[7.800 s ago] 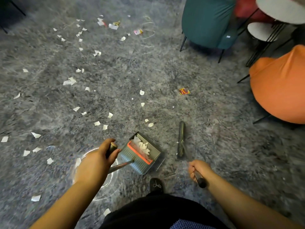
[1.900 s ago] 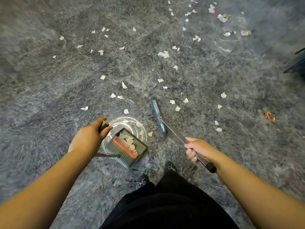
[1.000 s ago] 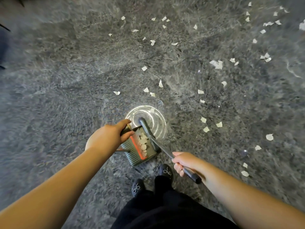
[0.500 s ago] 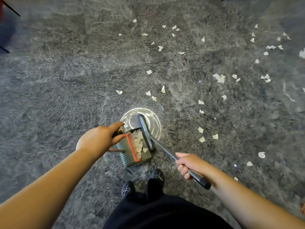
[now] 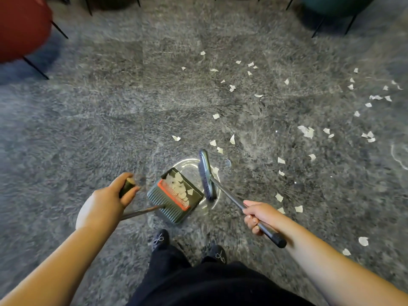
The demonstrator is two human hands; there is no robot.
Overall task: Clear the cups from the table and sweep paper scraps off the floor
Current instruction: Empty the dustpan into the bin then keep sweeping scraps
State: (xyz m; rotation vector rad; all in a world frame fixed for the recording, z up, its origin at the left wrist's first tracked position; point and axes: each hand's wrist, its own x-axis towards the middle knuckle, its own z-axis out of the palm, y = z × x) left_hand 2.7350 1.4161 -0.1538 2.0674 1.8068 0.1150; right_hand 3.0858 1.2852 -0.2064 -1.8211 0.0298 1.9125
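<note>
Left hand (image 5: 106,202) gripping dustpan (image 5: 175,196) handle; right hand (image 5: 257,215) wrapped round broom (image 5: 206,174) shaft. Pan down on grey carpet (image 5: 110,129), white scraps (image 5: 178,185) inside. Broom head just beside pan's right edge. More scraps (image 5: 305,131) strewn ahead and right. Red chair (image 5: 19,27) far left.
</note>
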